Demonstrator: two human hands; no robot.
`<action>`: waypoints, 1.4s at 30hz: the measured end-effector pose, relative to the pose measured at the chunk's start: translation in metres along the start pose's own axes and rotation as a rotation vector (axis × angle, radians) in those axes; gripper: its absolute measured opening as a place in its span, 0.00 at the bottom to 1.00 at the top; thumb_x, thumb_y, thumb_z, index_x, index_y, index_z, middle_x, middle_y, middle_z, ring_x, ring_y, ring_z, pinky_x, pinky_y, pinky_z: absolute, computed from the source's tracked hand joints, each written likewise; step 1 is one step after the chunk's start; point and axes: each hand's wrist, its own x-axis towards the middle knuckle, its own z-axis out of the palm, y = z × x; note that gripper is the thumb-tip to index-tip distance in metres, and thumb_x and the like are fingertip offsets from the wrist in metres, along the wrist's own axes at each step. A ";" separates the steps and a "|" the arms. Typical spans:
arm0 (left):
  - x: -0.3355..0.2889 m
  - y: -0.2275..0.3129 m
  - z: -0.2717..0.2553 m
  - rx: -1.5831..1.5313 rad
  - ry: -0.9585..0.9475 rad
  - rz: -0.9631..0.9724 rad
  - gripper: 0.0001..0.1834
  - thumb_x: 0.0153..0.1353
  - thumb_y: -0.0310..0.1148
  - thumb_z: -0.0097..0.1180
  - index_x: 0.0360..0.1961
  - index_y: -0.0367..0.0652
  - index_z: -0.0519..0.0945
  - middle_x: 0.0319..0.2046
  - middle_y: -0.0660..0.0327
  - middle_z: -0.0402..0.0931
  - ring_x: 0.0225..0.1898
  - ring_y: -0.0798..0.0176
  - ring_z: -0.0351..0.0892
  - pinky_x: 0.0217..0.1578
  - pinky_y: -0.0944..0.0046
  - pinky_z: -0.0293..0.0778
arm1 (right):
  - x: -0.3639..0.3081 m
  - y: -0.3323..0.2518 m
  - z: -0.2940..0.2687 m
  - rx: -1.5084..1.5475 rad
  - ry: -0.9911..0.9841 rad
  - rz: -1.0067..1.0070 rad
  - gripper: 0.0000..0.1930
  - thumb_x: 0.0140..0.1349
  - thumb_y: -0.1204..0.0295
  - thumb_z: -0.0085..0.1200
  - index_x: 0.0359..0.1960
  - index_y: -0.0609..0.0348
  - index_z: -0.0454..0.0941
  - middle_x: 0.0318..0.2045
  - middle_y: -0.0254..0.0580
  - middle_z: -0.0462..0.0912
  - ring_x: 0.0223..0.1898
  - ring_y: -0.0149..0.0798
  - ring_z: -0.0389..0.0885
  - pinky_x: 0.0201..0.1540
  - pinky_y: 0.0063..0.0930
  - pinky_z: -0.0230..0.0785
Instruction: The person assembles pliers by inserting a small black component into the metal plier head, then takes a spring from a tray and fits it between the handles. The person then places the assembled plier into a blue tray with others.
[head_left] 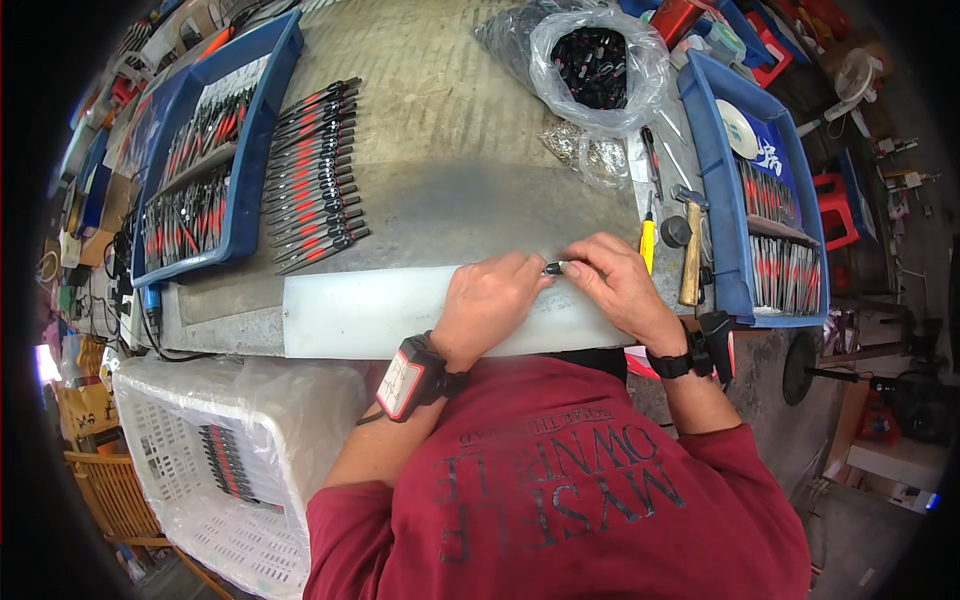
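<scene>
Over the white sheet [370, 310] along the table's front edge, my two hands meet with fingers pinched. Between them shows a small black part [553, 268] with a pale end. My right hand [612, 285] grips it between thumb and fingers. My left hand [492, 305] is closed at its other side; whatever sits inside those fingers is hidden. To the left lies a column of black-and-red pen-like tools [315, 170], side by side. Beyond my hands stands a clear plastic bag [545, 60] of small black parts [590, 65].
Blue trays of similar tools flank the table, one at left [240, 200] and one at right [697, 130]. A hammer [691, 250], a yellow-handled tool [647, 245] and a small bag of metal bits [590, 155] lie at right. A white basket [285, 440] stands below left.
</scene>
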 end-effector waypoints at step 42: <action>0.015 0.029 -0.033 0.053 -0.046 0.045 0.09 0.52 0.31 0.62 0.33 0.42 0.75 0.19 0.59 0.68 0.20 0.56 0.74 0.19 0.58 0.69 | -0.006 -0.011 -0.003 0.503 0.079 0.115 0.09 0.62 0.72 0.54 0.29 0.67 0.78 0.20 0.32 0.73 0.25 0.23 0.69 0.26 0.22 0.61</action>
